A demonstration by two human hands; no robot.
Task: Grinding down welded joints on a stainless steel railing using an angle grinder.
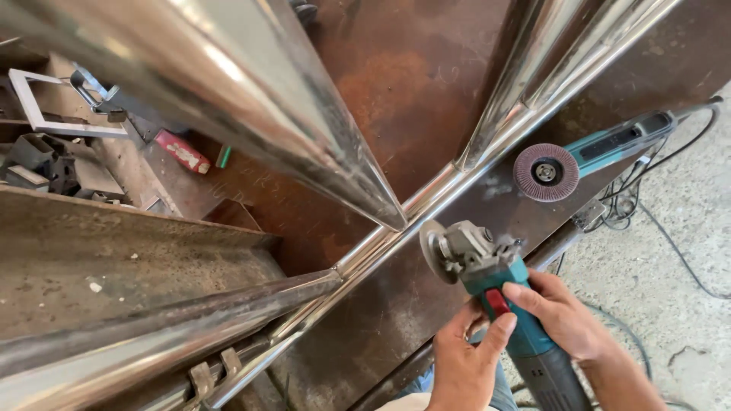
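Observation:
Both my hands hold a teal angle grinder (487, 266) at the lower right. My right hand (560, 316) wraps the grinder's body, its fingers by the red switch. My left hand (468, 361) grips the body from below and the left. The grinder's disc (432, 250) stands on edge next to a shiny steel tube (426, 194) that runs diagonally across the rusty steel table (403, 84). A second polished tube (228, 84) crosses above it, close to the camera. The disc is close to where the tubes meet; I cannot tell if it touches.
A second teal grinder (609, 144) with a reddish flap disc (545, 173) lies on the table at the right, its cables trailing onto the concrete floor (678, 274). A rusty steel beam (129, 251) lies at the left. Metal offcuts, a clamp (99, 91) and a red object (183, 151) sit at the upper left.

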